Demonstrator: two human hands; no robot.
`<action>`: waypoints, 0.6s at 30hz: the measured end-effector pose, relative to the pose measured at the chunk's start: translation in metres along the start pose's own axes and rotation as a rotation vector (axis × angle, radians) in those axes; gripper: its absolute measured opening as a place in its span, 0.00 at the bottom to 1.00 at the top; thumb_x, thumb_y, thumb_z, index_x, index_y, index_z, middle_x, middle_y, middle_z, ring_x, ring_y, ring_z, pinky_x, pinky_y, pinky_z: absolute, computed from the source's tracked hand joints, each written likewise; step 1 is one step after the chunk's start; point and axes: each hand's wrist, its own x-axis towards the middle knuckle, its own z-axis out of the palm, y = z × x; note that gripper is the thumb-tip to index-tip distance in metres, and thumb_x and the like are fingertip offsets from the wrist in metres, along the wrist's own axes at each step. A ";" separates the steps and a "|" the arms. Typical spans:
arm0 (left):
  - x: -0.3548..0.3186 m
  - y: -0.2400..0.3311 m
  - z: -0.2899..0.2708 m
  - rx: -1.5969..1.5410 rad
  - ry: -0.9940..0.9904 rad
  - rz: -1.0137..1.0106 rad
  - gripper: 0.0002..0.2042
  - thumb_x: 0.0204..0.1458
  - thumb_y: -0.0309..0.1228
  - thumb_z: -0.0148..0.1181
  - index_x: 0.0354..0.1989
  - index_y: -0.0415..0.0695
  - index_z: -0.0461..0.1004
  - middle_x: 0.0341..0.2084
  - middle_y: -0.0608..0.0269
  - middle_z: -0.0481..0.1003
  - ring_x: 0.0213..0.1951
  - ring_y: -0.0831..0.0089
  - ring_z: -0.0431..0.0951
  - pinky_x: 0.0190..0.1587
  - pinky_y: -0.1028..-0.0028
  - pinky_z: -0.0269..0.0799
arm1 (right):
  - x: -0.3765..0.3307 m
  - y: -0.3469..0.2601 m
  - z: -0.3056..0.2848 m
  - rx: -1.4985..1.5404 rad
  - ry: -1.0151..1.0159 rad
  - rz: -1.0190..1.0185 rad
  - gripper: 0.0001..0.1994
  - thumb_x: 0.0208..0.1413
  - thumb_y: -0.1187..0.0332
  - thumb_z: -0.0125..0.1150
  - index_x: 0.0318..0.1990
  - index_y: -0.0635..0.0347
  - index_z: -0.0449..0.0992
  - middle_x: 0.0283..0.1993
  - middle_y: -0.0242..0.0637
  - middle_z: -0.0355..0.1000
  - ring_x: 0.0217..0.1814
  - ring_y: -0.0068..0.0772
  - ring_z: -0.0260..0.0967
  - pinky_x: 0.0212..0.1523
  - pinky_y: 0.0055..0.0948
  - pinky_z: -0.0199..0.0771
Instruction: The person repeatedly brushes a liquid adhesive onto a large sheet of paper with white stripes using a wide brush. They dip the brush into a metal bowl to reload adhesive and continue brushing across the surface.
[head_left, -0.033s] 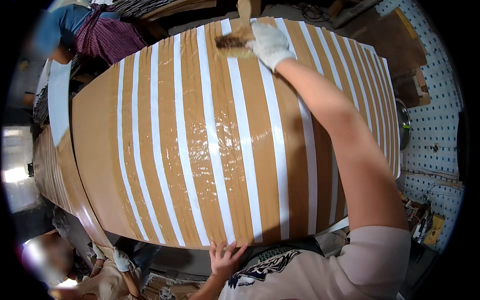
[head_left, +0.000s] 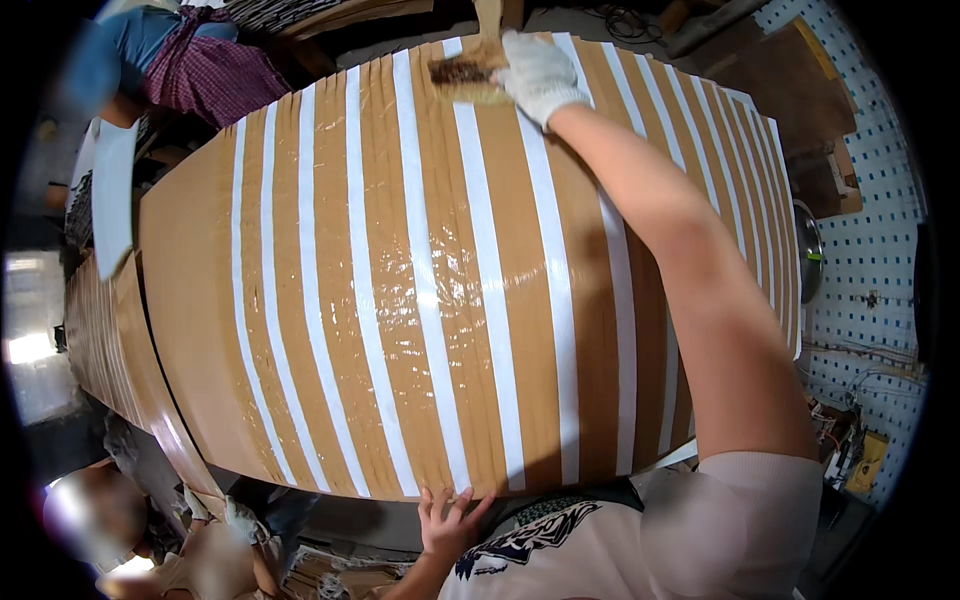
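A broad layer of overlapped brown cardboard strips (head_left: 400, 250) with white bands between them lies before me, its left-middle part glossy and wet. At the far edge my right hand (head_left: 542, 78), in a white knitted glove, is closed on a wide flat brush (head_left: 488, 22) with a wooden handle and dark bristles. The bristles press on the strips, and a pale wet smear shows under them. My left hand (head_left: 452, 522) is bare, its fingers spread and their tips resting on the near edge of the strips.
A co-worker in a checked purple cloth (head_left: 205, 70) stands at the far left. Another person's gloved hand (head_left: 243, 520) is at the near left by a second striped stack (head_left: 100, 340). A metal bowl (head_left: 806, 250) sits past the right edge. Cables (head_left: 625, 25) lie on the floor beyond.
My right hand and the brush have shifted very slightly toward the far edge. My left hand stays at the near edge. The co-worker at the near left has moved a little.
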 end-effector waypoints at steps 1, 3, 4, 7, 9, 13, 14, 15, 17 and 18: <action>0.003 0.002 0.005 0.058 0.089 -0.008 0.22 0.38 0.39 0.66 0.47 0.73 0.80 0.46 0.72 0.66 0.50 0.64 0.69 0.56 0.45 0.64 | 0.019 0.006 0.010 -0.030 0.057 -0.017 0.19 0.49 0.60 0.67 0.45 0.59 0.73 0.45 0.44 0.75 0.52 0.49 0.71 0.51 0.44 0.72; 0.004 -0.001 0.016 0.068 0.162 0.000 0.20 0.40 0.40 0.65 0.46 0.74 0.80 0.46 0.72 0.65 0.49 0.64 0.68 0.55 0.45 0.65 | 0.046 0.014 0.029 -0.090 0.167 -0.049 0.17 0.51 0.63 0.65 0.48 0.58 0.75 0.44 0.42 0.77 0.51 0.47 0.73 0.50 0.43 0.75; 0.002 0.000 0.015 0.070 0.192 0.001 0.20 0.41 0.41 0.65 0.46 0.74 0.80 0.47 0.72 0.64 0.49 0.64 0.68 0.55 0.46 0.66 | 0.048 0.010 0.027 -0.049 0.160 -0.037 0.14 0.54 0.63 0.59 0.46 0.58 0.76 0.45 0.44 0.77 0.51 0.47 0.74 0.51 0.42 0.74; 0.004 -0.001 0.007 -0.019 0.082 -0.016 0.21 0.41 0.37 0.65 0.47 0.72 0.80 0.48 0.69 0.65 0.51 0.60 0.67 0.55 0.44 0.65 | 0.046 -0.002 0.016 0.090 0.142 0.022 0.13 0.60 0.66 0.48 0.47 0.58 0.77 0.48 0.46 0.77 0.52 0.47 0.74 0.55 0.41 0.73; 0.007 -0.005 -0.006 -0.049 0.007 0.035 0.23 0.41 0.34 0.63 0.50 0.71 0.79 0.49 0.67 0.66 0.52 0.58 0.67 0.57 0.43 0.62 | 0.021 0.020 0.045 0.206 0.379 -0.146 0.15 0.59 0.67 0.49 0.51 0.55 0.76 0.49 0.47 0.76 0.53 0.49 0.73 0.54 0.43 0.73; 0.005 -0.001 -0.001 -0.035 0.006 0.052 0.30 0.36 0.32 0.61 0.56 0.68 0.76 0.50 0.63 0.69 0.54 0.55 0.64 0.61 0.41 0.57 | -0.101 -0.001 -0.021 0.175 0.024 -0.361 0.13 0.54 0.71 0.55 0.48 0.56 0.75 0.44 0.41 0.76 0.49 0.48 0.73 0.49 0.43 0.73; 0.004 0.001 -0.002 -0.037 -0.008 0.041 0.31 0.36 0.31 0.62 0.57 0.67 0.75 0.51 0.63 0.68 0.54 0.55 0.64 0.62 0.41 0.55 | -0.141 0.004 -0.012 0.230 0.149 -0.497 0.14 0.55 0.74 0.51 0.48 0.56 0.76 0.44 0.41 0.75 0.48 0.49 0.73 0.48 0.43 0.73; 0.003 0.003 -0.005 -0.041 -0.028 0.022 0.33 0.36 0.31 0.62 0.58 0.67 0.74 0.51 0.62 0.68 0.55 0.55 0.63 0.63 0.41 0.54 | -0.182 -0.007 -0.029 0.283 0.078 -0.514 0.13 0.55 0.74 0.52 0.47 0.55 0.76 0.42 0.41 0.75 0.46 0.48 0.72 0.48 0.42 0.73; 0.002 0.004 -0.009 -0.073 -0.053 0.009 0.35 0.35 0.30 0.63 0.60 0.66 0.72 0.52 0.62 0.68 0.56 0.54 0.62 0.65 0.40 0.50 | -0.270 -0.031 -0.073 0.324 -0.117 -0.445 0.13 0.53 0.74 0.57 0.46 0.55 0.77 0.41 0.39 0.74 0.46 0.44 0.73 0.48 0.38 0.73; 0.003 0.005 -0.011 -0.100 -0.061 0.010 0.37 0.34 0.29 0.63 0.62 0.66 0.71 0.52 0.61 0.68 0.56 0.54 0.62 0.65 0.40 0.49 | -0.313 -0.038 -0.092 0.314 -0.240 -0.358 0.14 0.51 0.75 0.60 0.47 0.56 0.78 0.42 0.38 0.75 0.47 0.40 0.73 0.49 0.36 0.73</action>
